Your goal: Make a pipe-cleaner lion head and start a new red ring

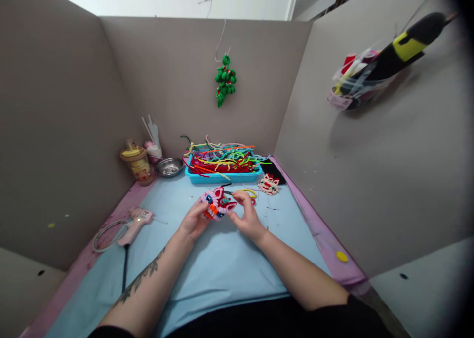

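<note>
Held over the blue-covered table [207, 264] is a small fuzzy pipe-cleaner lion head [212, 210], pink with red ears, an orange mouth and dark blue eyes. My left hand [195, 220] grips its left side, thumb on the front. At its right side, my right hand [252, 220] has thumb and forefinger closed about the red ear's edge; the exact contact is hard to make out. Just behind that hand lie scissors [253, 194] with yellow handles, partly hidden. A second lion head [269, 184], cream and red, rests on the table further right.
A blue tray [222, 178] of colourful pipe cleaners stands at the back. Left of it are a metal bowl [169, 167], a lidded cup [139, 166] and a pink glue gun [136, 224]. Green pipe-cleaner decorations [225, 81] hang from the back panel; a tool holder [365, 84] hangs right.
</note>
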`<action>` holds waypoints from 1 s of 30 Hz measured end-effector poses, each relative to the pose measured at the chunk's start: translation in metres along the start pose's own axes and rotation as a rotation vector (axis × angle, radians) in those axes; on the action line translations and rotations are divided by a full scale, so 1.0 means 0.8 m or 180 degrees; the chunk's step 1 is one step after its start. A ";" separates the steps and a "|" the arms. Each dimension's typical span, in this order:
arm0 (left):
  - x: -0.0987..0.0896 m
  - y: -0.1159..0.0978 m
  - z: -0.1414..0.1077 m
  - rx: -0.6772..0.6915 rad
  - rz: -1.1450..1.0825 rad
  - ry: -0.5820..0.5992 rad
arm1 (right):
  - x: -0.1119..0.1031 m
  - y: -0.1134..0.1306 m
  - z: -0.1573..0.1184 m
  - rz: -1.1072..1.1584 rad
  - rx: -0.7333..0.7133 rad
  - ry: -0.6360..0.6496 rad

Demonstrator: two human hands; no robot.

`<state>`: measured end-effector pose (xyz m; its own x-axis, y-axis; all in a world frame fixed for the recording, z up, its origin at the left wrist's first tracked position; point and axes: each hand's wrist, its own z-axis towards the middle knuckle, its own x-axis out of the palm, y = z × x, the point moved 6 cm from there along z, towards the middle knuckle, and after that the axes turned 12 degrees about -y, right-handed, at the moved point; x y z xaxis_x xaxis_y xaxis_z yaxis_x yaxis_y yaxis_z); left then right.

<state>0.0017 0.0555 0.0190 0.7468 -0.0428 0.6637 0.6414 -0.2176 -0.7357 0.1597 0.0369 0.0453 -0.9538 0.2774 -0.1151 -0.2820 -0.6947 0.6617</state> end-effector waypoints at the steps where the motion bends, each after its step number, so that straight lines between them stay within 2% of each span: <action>1: 0.000 0.000 0.000 0.0016 -0.0031 0.0027 | -0.001 0.001 0.000 0.0042 -0.0017 0.0013; 5: -0.001 -0.003 -0.002 0.0078 -0.0210 0.0137 | -0.007 0.000 -0.003 0.0342 0.0017 0.0014; 7: 0.001 -0.006 -0.004 0.0145 -0.0279 0.0252 | -0.008 -0.006 -0.004 0.0621 0.0269 -0.0071; 10: 0.005 -0.009 -0.008 0.0221 -0.0419 0.0352 | 0.000 -0.025 -0.008 0.1279 0.1174 -0.0201; 13: 0.006 -0.009 -0.009 0.0225 -0.0508 0.0280 | 0.028 -0.035 -0.016 0.2327 0.2336 0.0188; 15: 0.006 -0.005 -0.008 0.0196 -0.0514 0.0213 | 0.043 -0.028 -0.019 0.2960 0.2783 0.0487; 20: 0.013 0.005 -0.010 0.0143 -0.0566 0.0227 | 0.047 -0.014 -0.013 0.3572 0.2903 0.0566; 26: 0.029 0.009 -0.019 0.0064 -0.0523 0.0348 | 0.046 -0.013 -0.014 0.3659 0.2777 0.0578; 30: 0.029 0.010 -0.019 0.0054 -0.0519 0.0349 | 0.046 -0.012 -0.014 0.3612 0.2757 0.0588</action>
<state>0.0215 0.0381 0.0308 0.6096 -0.1143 0.7844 0.7559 -0.2140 -0.6187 0.1259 0.0466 0.0260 -0.6348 -0.2768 0.7214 0.7114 0.1552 0.6855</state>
